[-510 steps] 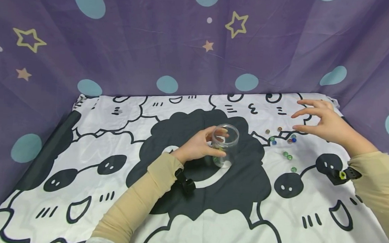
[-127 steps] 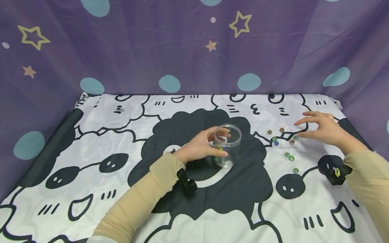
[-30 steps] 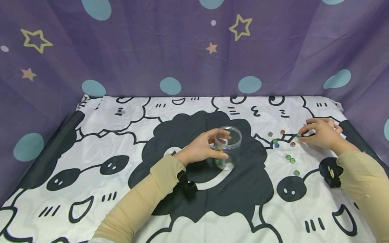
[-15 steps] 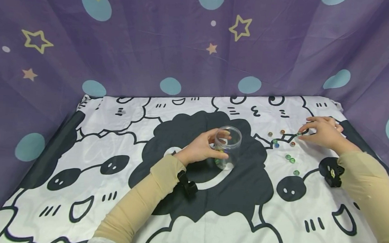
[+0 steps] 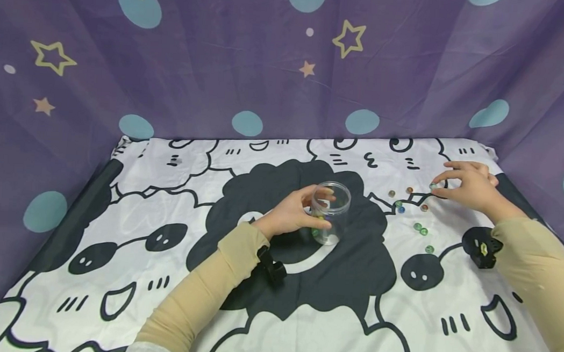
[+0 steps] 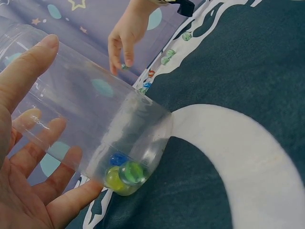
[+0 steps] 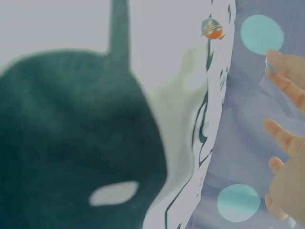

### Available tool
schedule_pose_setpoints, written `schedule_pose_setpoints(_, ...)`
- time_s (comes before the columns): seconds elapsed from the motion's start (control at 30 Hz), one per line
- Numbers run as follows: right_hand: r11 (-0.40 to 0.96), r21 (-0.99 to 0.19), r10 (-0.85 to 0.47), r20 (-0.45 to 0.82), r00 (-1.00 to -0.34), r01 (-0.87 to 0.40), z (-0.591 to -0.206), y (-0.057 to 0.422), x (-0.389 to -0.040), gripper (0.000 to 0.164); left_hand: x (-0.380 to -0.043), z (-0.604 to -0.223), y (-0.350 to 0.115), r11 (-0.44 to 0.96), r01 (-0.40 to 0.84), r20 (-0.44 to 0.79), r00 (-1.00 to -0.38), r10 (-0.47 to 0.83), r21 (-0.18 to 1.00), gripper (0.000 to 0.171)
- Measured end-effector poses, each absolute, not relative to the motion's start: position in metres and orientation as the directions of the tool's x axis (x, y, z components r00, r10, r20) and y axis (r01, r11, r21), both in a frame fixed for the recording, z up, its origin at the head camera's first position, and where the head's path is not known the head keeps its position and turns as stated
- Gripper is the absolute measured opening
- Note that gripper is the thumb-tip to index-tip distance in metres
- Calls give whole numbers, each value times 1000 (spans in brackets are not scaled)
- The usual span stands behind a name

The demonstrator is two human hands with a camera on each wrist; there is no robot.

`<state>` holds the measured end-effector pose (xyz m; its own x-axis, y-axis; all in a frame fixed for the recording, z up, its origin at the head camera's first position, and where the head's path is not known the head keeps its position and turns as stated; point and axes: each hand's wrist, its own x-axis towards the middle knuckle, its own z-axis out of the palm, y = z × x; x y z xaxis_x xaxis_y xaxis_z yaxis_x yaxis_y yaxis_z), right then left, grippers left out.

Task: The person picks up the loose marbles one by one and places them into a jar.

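Note:
My left hand (image 5: 291,214) grips a clear plastic jar (image 5: 335,222), thumb and fingers around its sides; it has no lid on. In the left wrist view a yellow marble (image 6: 114,179), a green marble (image 6: 132,172) and a blue marble (image 6: 118,159) lie together at the jar's bottom. Off to the right, my right hand (image 5: 472,190) pinches a pale greenish glass marble (image 5: 433,186) between thumb and index finger, close above the cloth. The other fingers are spread away from it. The right wrist view shows this marble (image 7: 271,65) partly covered by the fingertips.
Several loose marbles lie left of and nearer than the right hand: green ones (image 5: 418,227), a blue one (image 5: 401,209), brownish ones (image 5: 409,189) and a reddish one (image 5: 424,208). A black-and-white cartoon cloth (image 5: 262,336) covers the table. A purple curtain (image 5: 196,74) hangs behind.
Over the last half second my right hand rises slightly with the pinched marble. Seventeen seconds ago it was open above the marbles, and a blue marble lay there that is gone now. The jar stays put.

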<state>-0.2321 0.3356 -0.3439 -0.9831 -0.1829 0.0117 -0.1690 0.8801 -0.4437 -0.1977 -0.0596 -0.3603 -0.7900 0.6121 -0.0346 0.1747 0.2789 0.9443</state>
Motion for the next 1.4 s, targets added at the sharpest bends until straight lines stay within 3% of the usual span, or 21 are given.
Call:
schedule_pose_setpoints(0.57, 852, -451, -229, 130, -965, -264, -316, 306, -223, 26, -199, -361, -60, 292, 181, -36, -792, 609, 939, 66)
schedule_pose_setpoints(1.13, 720, -467, -387, 345, -855, -514, -292, 259, -208, 14, -197, -361, -59, 285, 188, -23, -797, 604, 940, 67)
schedule_pose_setpoints(1.4, 676, -466, -432, 378, -819, -571, -280, 237, -200, 13, -198, -360, -59, 288, 186, -27, -798, 602, 940, 67)
